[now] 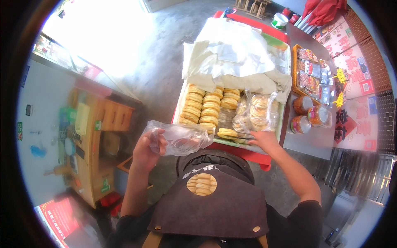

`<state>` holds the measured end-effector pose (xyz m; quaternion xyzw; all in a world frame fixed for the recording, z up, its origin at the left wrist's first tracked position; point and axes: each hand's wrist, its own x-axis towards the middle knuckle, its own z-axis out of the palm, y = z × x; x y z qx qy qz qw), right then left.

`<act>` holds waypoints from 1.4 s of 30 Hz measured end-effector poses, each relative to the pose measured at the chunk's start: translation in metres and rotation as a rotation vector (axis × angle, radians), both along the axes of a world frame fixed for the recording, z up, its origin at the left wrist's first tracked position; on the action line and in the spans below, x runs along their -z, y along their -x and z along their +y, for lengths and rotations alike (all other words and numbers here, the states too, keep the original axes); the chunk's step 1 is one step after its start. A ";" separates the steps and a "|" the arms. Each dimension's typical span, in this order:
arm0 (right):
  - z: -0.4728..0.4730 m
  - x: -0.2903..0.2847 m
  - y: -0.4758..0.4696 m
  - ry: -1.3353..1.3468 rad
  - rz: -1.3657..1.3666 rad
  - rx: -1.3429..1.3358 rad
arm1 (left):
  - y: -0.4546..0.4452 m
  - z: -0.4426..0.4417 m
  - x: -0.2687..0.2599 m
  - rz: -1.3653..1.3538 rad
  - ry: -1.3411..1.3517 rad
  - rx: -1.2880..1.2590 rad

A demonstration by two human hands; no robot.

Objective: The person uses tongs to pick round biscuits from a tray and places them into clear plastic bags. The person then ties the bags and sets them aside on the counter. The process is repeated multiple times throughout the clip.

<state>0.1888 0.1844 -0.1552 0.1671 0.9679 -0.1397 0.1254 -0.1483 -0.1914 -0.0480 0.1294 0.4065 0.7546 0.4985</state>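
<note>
My left hand (150,145) holds a clear plastic bag (186,138) by its left end, its fingers partly inside, beside the front of the tray. A pair of tongs (245,135) is in my right hand (266,142), and their tips are at a round flat pastry (227,133) near the tray's front edge. Rows of similar pastries (211,105) stand in the tray (257,149). On its right side lie bagged pastries (260,112), close to my right hand. White and beige cloths (235,52) cover the far part of the tray.
Right of the tray, a side table (299,141) bears a wicker basket (295,71) of packets and several lidded jars (301,124). A red cover (263,162) hangs below the tray. A wooden cabinet (116,116) stands at the left, a white bucket (279,21) at the back.
</note>
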 end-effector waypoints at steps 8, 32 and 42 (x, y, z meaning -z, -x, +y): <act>0.021 -0.011 0.022 -0.212 0.265 0.082 | -0.004 0.007 0.004 -0.020 0.004 -0.007; 0.041 -0.038 0.097 -0.326 0.007 -0.058 | -0.018 0.019 0.010 -0.036 -0.021 0.059; 0.060 -0.034 0.136 -0.333 -0.032 -0.109 | -0.023 0.016 0.007 -0.096 -0.020 0.043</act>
